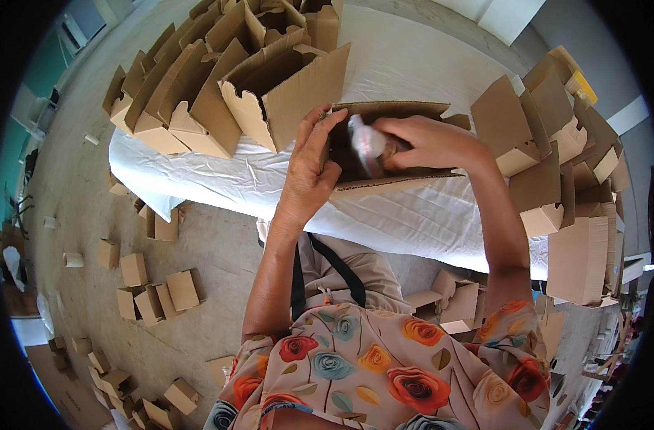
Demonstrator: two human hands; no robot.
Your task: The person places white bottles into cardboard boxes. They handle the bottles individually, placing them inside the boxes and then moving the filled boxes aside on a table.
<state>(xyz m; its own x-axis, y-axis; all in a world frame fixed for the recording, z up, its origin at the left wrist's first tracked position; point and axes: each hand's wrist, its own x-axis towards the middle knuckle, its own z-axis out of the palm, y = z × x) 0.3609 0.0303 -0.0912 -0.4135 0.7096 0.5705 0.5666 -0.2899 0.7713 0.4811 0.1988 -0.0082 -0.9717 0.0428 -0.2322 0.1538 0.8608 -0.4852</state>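
An open cardboard box [391,185] stands at the near edge of the white-covered table, directly in front of me. My left hand [314,159] grips its left end, fingers bent over the rim. Reaching in from the right, my right hand [423,140] is inside the box opening. It is closed on a small package in clear plastic [368,147], whitish with reddish marks and smeared by motion. What the package contains cannot be made out, and the box's floor is mostly hidden by my hand and the walls.
Rows of open cardboard boxes [287,89] fill the table's left side. More boxes [578,251] are stacked at the right, with a yellow item [581,87] among them. Small cartons [149,304] lie scattered on the floor at left. White cloth [226,179] drapes over the table edge.
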